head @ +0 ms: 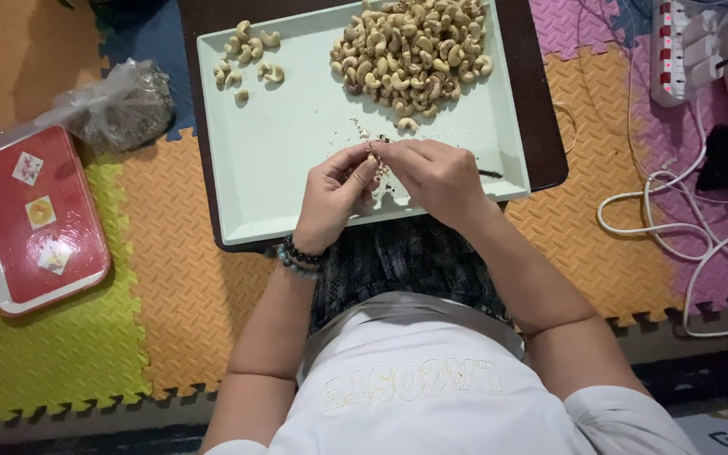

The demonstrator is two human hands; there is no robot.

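From the head camera, a pale green rectangular plastic tray (297, 168) is lying on a dark brown worktop (541, 109). It is holding a big heap of curved, tan cashew nuts (410, 52) at its far right and a small loose cluster of paler cashew nuts (248, 57) at its far left, with brown crumbs of skin (362, 128) scattered between.

The left hand (334, 198) and the right hand (433, 173) are meeting over the tray's near edge, fingertips touching, both curled and pinching a single small cashew nut (373, 160) between them. A dark beaded bracelet (301, 256) is circling the left wrist.

A red, rounded plastic tray with a white rim (31, 219) is resting on the ridged foam floor mat (179, 278), beside a crumpled clear plastic bag of dark scraps (120, 105).
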